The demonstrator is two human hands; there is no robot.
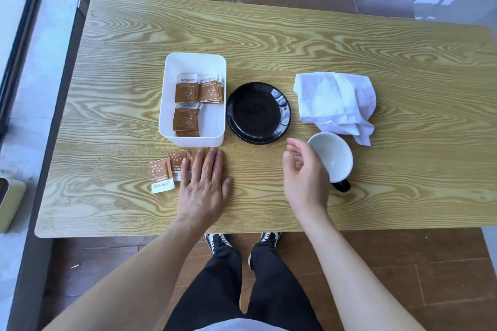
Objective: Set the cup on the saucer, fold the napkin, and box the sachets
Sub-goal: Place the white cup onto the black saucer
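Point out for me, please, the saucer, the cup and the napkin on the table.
saucer (258, 113): head view, the middle of its black well.
cup (332, 154): head view, the white inside of the bowl, beside the right hand.
napkin (334, 101): head view, the middle of the crumpled white cloth.

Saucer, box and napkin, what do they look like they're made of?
Saucer: probably glazed ceramic, glossy black with sharp window reflections. Box: likely plastic, matte white with thin walls and rounded corners. Napkin: white woven cloth, soft and rumpled, with a stitched hem.
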